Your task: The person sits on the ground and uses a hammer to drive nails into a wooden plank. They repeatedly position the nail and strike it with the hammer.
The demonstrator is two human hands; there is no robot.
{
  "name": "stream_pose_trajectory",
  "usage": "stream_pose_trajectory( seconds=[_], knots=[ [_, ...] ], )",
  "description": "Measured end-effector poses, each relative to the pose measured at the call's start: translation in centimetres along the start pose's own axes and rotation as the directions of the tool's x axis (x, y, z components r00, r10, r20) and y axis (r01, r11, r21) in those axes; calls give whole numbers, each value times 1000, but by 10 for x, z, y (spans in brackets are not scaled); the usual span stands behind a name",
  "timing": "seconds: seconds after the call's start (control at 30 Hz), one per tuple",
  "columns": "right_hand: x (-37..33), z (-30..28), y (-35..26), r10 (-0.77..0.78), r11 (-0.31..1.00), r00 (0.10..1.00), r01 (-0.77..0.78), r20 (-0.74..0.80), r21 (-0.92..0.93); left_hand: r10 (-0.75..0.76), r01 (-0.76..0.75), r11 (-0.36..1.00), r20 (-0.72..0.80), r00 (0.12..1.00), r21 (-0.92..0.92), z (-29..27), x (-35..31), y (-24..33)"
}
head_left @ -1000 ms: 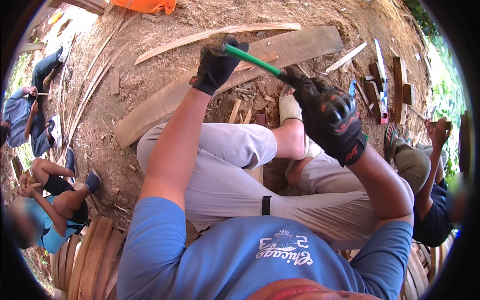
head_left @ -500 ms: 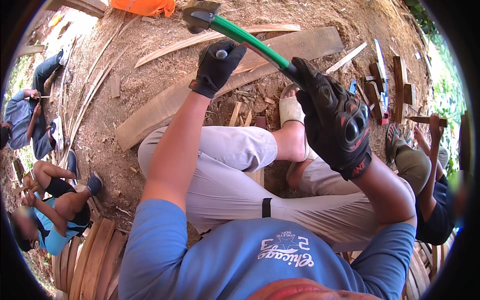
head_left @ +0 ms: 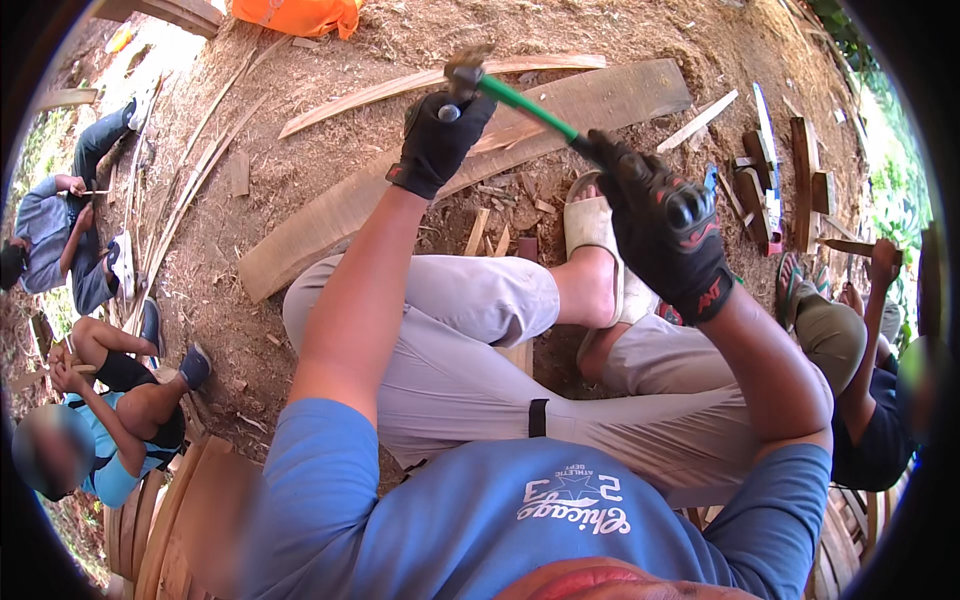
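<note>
My right hand (head_left: 668, 225), in a black padded glove, is closed round the grip of a hammer (head_left: 528, 108) with a green handle. The hammer's blurred metal head is just above and beyond my left fist, near the round end of a metal rod (head_left: 449, 113). My left hand (head_left: 435, 155), also gloved in black, is wrapped round that rod, and its lower part is hidden by the fist. Beneath my hands a long, curved wooden plank (head_left: 330, 227) lies slantwise on the ground. Whether the rod touches the plank I cannot tell.
Thin wood strips (head_left: 350, 112) and chips lie about on the dirt. At right are a saw (head_left: 767, 150) and wood blocks (head_left: 803, 170), near a seated person (head_left: 860, 400). Two people sit at left. An orange bag (head_left: 300, 12) lies at the far side. My sandalled foot (head_left: 597, 235) is near the plank.
The hammer head has come down and to the right, close to the rod's end above my left fist. My right hand has dropped a little; my left hand still grips the rod.
</note>
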State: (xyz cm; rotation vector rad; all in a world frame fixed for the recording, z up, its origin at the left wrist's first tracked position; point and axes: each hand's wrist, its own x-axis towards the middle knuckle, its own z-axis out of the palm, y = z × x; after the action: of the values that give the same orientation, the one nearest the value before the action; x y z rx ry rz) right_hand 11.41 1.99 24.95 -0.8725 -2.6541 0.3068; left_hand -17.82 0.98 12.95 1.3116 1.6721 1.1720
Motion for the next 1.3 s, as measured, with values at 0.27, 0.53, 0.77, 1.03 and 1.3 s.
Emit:
stream_pose_trajectory(
  seconds=[0.27, 0.53, 0.77, 1.03, 1.3],
  knots=[
    [-40, 69, 54, 381, 923, 836, -369, 396, -108, -115, 116, 993, 40, 993, -19, 2, 2, 4],
    [-44, 87, 60, 346, 936, 849, -284, 399, -206, -171, 127, 955, -149, 974, -269, 1, 5, 8],
    [-46, 90, 64, 316, 946, 882, -266, 349, -185, -334, 13, 615, -246, 910, -788, -40, 25, -27],
    [-46, 93, 68, 402, 915, 819, -365, 409, -169, -123, 32, 796, -110, 986, -604, -4, 11, 25],
    [-46, 93, 72, 402, 915, 801, -367, 443, -165, -127, 119, 941, -5, 992, -316, 2, 6, 20]
  ],
)
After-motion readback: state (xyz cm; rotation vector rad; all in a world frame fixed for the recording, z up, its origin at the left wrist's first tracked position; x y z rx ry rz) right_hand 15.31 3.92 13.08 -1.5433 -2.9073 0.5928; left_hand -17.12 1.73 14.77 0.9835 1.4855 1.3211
